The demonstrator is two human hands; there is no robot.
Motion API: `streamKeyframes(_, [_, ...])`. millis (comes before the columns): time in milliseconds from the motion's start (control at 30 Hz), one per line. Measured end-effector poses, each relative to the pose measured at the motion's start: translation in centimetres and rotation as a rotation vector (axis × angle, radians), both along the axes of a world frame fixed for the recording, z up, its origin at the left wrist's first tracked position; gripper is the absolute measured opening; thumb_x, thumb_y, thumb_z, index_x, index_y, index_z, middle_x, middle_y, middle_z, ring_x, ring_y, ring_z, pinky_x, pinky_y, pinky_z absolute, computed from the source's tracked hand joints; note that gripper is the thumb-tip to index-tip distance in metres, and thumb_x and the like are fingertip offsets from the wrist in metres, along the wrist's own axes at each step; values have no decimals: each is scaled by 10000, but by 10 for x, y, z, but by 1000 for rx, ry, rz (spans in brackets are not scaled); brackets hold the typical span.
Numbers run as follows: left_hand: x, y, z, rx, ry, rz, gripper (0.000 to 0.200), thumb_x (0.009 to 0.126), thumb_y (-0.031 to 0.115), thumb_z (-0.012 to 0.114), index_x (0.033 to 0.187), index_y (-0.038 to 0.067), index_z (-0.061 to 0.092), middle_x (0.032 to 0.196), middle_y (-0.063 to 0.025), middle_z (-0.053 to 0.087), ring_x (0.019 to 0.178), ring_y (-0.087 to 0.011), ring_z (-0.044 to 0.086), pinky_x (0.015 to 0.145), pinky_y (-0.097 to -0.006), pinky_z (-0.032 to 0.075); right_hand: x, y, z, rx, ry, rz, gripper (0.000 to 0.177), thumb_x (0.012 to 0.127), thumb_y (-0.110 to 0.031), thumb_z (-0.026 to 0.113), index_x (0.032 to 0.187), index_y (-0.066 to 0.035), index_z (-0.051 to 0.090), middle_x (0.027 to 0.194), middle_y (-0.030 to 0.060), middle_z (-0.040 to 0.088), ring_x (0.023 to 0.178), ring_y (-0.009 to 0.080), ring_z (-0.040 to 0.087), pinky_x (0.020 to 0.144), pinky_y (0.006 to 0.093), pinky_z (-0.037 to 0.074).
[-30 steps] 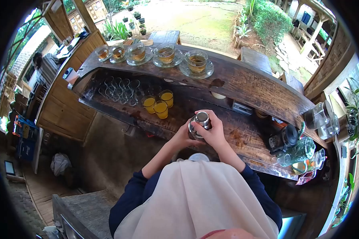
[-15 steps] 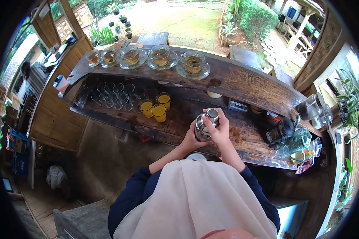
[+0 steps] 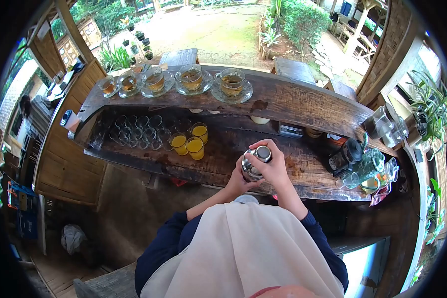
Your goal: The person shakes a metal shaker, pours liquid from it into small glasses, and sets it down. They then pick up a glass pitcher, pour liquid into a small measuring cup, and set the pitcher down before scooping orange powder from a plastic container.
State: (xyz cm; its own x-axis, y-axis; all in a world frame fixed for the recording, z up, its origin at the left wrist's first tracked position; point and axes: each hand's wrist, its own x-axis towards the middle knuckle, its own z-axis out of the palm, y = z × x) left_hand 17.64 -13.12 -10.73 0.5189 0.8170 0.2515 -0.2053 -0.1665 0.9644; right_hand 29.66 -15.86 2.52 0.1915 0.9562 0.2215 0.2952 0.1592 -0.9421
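Both hands hold a shiny metal cocktail shaker (image 3: 251, 169) over the front of the wooden counter (image 3: 303, 171). Wrapped round its lower body is my left hand (image 3: 238, 182). My right hand (image 3: 274, 166) grips the upper part, its thumb across the shoulder and its fingers beside the cap. The palms and the shaker's underside are hidden. To the left of the shaker, three glasses of orange-yellow drink (image 3: 194, 147) stand close together on the lower counter.
Several glass cups of tea (image 3: 232, 83) on saucers line the raised ledge. Upturned clear glasses (image 3: 143, 131) stand at the left. At the right are a French press (image 3: 346, 156), a glass jug (image 3: 370, 166) and jars (image 3: 385, 126). Another person (image 3: 35, 114) is at far left.
The view has shifted a little, so the counter and its glasses sit further left. Both hands stay on the shaker, whose cap now points slightly more towards me.
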Motion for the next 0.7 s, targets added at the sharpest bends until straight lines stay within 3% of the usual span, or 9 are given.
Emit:
streamKeyframes(167, [0,0,-9,83,13,41,994,648,134,833,1398,65,184,1306,-140,415,1204,-215,455,967,-348,414,-9,1,-16,150,27,-57,267,750,-154,749,933,-32,598,856,72,669,792,138,647,716,272,497])
streamKeyframes(233, [0,0,-6,113,36,55,998,646,140,834,1399,67,184,1305,-140,416,1204,-217,456,963,-351,418,-9,1,-20,147,64,-36,241,763,-77,713,955,-9,583,928,87,660,888,133,612,792,285,483])
streamKeyframes(467, [0,0,-10,139,96,108,1014,614,201,850,1390,64,213,1296,-150,438,1196,-236,474,961,-360,418,-8,0,-22,202,63,-38,205,770,-44,682,949,2,595,893,80,664,845,128,618,793,282,481])
streamKeyframes(700, [1,1,-12,121,64,110,1000,610,237,856,1377,54,241,1291,-142,458,1180,-230,489,959,-353,416,-5,2,-23,267,45,25,182,762,-18,667,924,-8,584,870,91,657,907,170,608,838,321,466])
